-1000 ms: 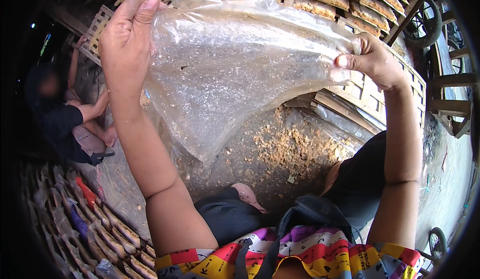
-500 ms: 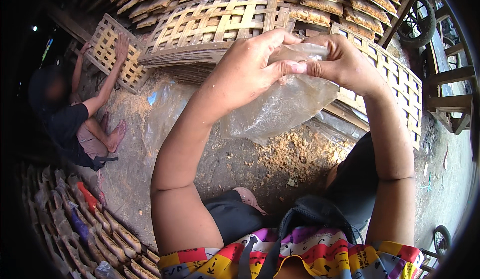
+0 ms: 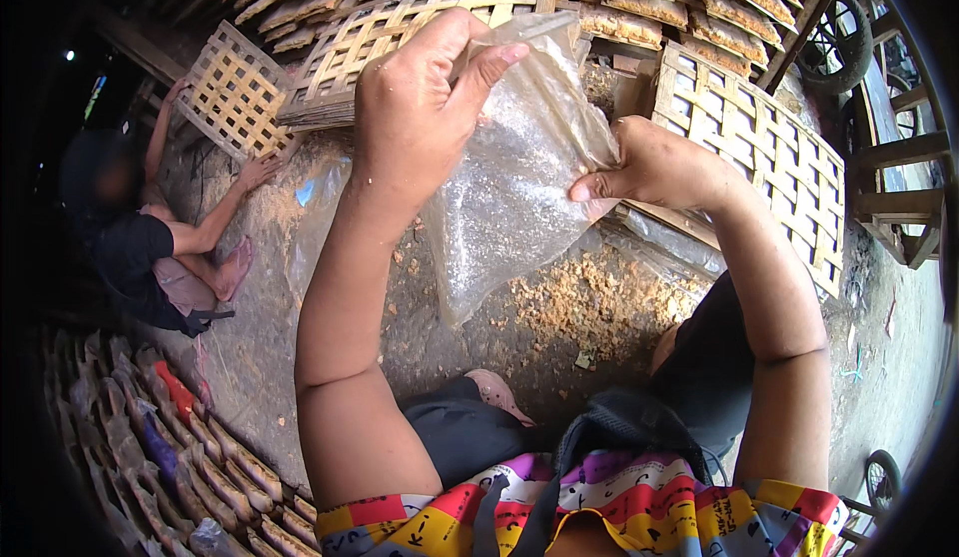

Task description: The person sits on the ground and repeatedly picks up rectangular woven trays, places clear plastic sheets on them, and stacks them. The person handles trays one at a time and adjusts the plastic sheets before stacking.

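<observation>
A cloudy clear plastic sheet (image 3: 519, 197), dusted with pale crumbs, hangs stretched between my two hands. My left hand (image 3: 420, 97) is closed on its upper left edge, thumb pointing right. Lower down, my right hand (image 3: 659, 165) pinches the sheet's right side between thumb and fingers. Behind it lies a pile of woven bamboo trays (image 3: 400, 42), and another woven tray stack (image 3: 751, 147) stands to the right of my right hand. Orange-brown crumbs (image 3: 599, 302) are scattered on the ground beneath the sheet.
At the left a seated person (image 3: 125, 232) holds a woven tray (image 3: 235, 92) upright. Rows of filled slabs (image 3: 619, 27) rise at the back, and more packed slabs (image 3: 200, 457) stand at lower left. A wooden frame (image 3: 904, 177) and a wheel (image 3: 839, 42) are at the right.
My hands have moved apart, the left one up and leftward, the right one slightly down. The bunched plastic sheet is now spread open. The other person's nearer hand has dropped to the tray's lower corner.
</observation>
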`<state>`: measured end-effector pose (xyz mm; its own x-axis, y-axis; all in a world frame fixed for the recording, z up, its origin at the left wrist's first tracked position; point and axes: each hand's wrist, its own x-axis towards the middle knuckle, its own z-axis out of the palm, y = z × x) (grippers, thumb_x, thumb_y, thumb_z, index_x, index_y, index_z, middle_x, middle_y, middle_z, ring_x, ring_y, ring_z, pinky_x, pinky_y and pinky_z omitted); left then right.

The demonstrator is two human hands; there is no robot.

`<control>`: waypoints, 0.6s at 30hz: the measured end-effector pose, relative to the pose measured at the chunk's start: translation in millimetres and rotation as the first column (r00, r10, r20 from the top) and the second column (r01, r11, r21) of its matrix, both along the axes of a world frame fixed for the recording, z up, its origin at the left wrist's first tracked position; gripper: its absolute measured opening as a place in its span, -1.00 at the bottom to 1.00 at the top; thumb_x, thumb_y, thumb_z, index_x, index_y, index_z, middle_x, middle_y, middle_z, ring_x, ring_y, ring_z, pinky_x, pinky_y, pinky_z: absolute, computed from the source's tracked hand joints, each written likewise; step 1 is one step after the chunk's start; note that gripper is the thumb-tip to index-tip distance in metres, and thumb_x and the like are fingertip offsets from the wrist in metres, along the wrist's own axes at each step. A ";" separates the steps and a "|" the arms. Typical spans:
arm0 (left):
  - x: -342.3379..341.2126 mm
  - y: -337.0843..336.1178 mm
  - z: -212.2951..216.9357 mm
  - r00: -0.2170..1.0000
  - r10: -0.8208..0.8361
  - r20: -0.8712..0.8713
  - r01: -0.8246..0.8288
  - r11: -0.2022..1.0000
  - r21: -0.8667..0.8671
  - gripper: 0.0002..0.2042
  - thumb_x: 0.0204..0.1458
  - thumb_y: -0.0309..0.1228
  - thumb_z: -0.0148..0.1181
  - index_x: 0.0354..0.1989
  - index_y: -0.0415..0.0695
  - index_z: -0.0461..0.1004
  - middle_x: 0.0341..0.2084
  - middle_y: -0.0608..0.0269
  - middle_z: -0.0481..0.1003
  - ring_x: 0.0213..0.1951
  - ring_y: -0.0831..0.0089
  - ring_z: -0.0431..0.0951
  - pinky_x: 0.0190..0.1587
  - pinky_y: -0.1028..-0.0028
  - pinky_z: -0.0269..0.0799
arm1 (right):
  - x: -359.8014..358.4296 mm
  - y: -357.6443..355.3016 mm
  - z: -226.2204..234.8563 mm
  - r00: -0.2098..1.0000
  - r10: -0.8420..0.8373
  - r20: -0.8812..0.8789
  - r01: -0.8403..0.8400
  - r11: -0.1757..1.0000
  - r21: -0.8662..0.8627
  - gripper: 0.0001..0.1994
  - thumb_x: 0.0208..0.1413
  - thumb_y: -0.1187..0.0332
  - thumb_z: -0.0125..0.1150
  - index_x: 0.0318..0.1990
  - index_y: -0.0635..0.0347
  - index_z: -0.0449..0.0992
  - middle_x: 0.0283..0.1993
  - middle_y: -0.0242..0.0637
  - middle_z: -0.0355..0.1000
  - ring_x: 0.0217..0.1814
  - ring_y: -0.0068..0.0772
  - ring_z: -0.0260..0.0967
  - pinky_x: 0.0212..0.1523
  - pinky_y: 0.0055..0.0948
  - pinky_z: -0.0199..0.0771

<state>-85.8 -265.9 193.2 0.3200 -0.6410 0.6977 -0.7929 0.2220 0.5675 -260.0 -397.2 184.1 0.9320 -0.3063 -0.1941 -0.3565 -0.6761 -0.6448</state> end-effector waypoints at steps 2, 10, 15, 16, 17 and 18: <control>6.6 0.2 -0.4 0.999 -0.015 -0.041 0.013 0.999 -0.045 -0.80 0.10 -0.28 0.25 -0.39 -0.17 0.50 -0.75 0.43 0.41 -0.67 0.69 0.39 -0.65 0.58 0.28 | -6.2 -28.0 -25.3 0.968 0.204 -0.148 -0.215 0.975 -0.061 -0.56 0.02 0.10 0.36 -0.43 0.46 0.54 -0.54 -0.04 0.46 -0.42 -0.25 0.49 -0.30 -0.27 0.41; 1.4 0.0 -2.3 0.995 -0.076 0.070 0.080 0.995 -0.066 -0.83 0.05 -0.32 0.29 -0.36 -0.14 0.48 -0.79 0.28 0.38 -0.71 0.51 0.42 -0.67 0.48 0.20 | 5.9 4.6 -10.7 0.970 -0.004 0.244 -0.072 0.951 0.300 -0.60 0.05 0.11 0.36 -0.23 0.35 0.56 -0.42 -0.27 0.51 -0.31 -0.60 0.38 -0.27 -0.39 0.40; 18.3 13.2 18.6 0.999 0.039 0.030 -0.034 0.987 -0.155 -0.81 0.09 -0.28 0.26 -0.39 -0.14 0.49 -0.80 0.39 0.35 -0.74 0.64 0.31 -0.67 0.57 0.16 | 10.0 -27.4 -42.3 0.989 0.128 -0.076 -0.135 0.987 -0.083 -0.46 0.02 -0.04 0.33 -0.31 0.43 0.56 -0.46 -0.07 0.52 -0.34 -0.25 0.51 -0.28 -0.18 0.41; 20.2 16.7 20.6 0.996 0.075 -0.039 -0.081 0.981 -0.175 -0.80 0.10 -0.27 0.25 -0.39 -0.14 0.50 -0.78 0.46 0.36 -0.71 0.72 0.30 -0.67 0.61 0.15 | 11.5 -28.5 -28.2 0.916 0.155 -0.369 -0.210 0.971 -0.114 -0.39 -0.04 -0.09 0.35 -0.23 0.46 0.54 -0.35 0.05 0.53 -0.23 -0.09 0.53 -0.18 -0.16 0.42; 27.4 18.2 21.3 0.996 0.059 -0.065 -0.070 0.982 -0.178 -0.81 0.11 -0.28 0.25 -0.37 -0.15 0.51 -0.76 0.46 0.37 -0.68 0.75 0.29 -0.67 0.62 0.16 | 11.0 -26.7 -20.0 0.933 0.146 -0.328 -0.181 0.980 -0.080 -0.39 -0.04 -0.08 0.36 -0.20 0.46 0.53 -0.33 0.05 0.53 -0.22 -0.11 0.53 -0.17 -0.18 0.42; 30.2 22.1 20.3 0.993 0.048 -0.110 -0.070 0.978 -0.199 -0.81 0.11 -0.29 0.25 -0.36 -0.16 0.51 -0.74 0.47 0.37 -0.67 0.77 0.29 -0.66 0.63 0.17 | 14.7 -22.1 -18.3 0.947 0.154 -0.283 -0.170 0.985 -0.033 -0.38 -0.05 -0.07 0.37 -0.17 0.46 0.53 -0.30 0.06 0.54 -0.20 -0.13 0.53 -0.15 -0.19 0.43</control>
